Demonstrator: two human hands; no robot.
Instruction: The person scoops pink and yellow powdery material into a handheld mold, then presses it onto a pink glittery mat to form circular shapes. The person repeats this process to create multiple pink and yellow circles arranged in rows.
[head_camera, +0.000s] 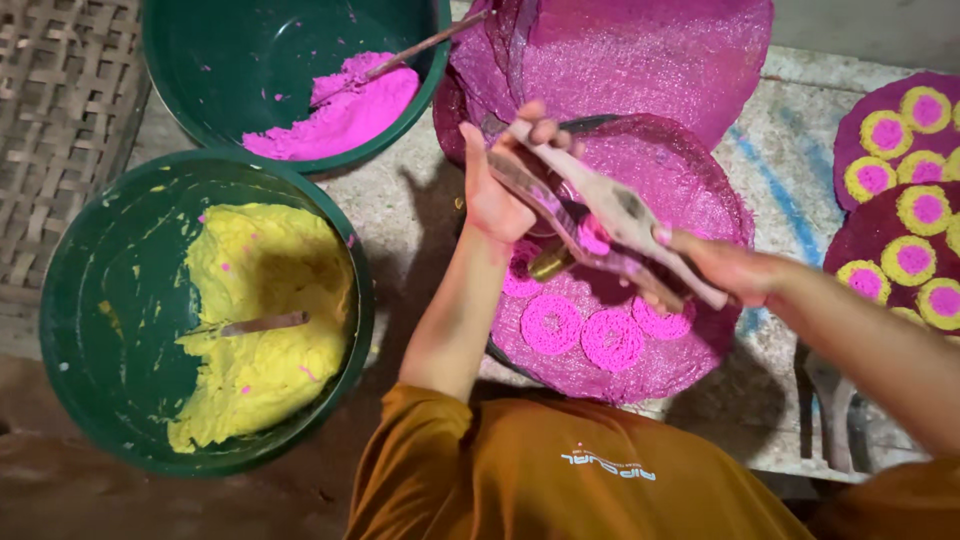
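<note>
Orange sleeves (560, 470) filled the bottom of the view, and above them both hands were busy with a wooden press (600, 225) smeared in pink. Left hand (500, 190) was wrapped shut around the upper ends of the two handles, right hand (725, 268) gripped the lower ends, and the tool sat slantwise over a round pink mesh tray (690, 190). Three coiled pink dough rounds (595, 332) lay in a row on the near part of that tray, with another partly hidden beneath the tool. To do this well, I'd say, the squeeze wanted to be steady while the tool circled evenly, so each coil landed just beside its neighbour without touching. Off to the left stood a green basin of yellow dough (260, 320) with a flat blade stuck in it, and behind it a second green basin holding pink dough (345, 115) and a stick. More pink mesh trays (650, 55) were stacked behind the working one; on the right, dark trays carried finished yellow-and-pink rounds (905, 195). Everything rested on a rough, pale, stained tabletop (790, 150), with a woven mat (60, 130) at the far left and dim light all around.
</note>
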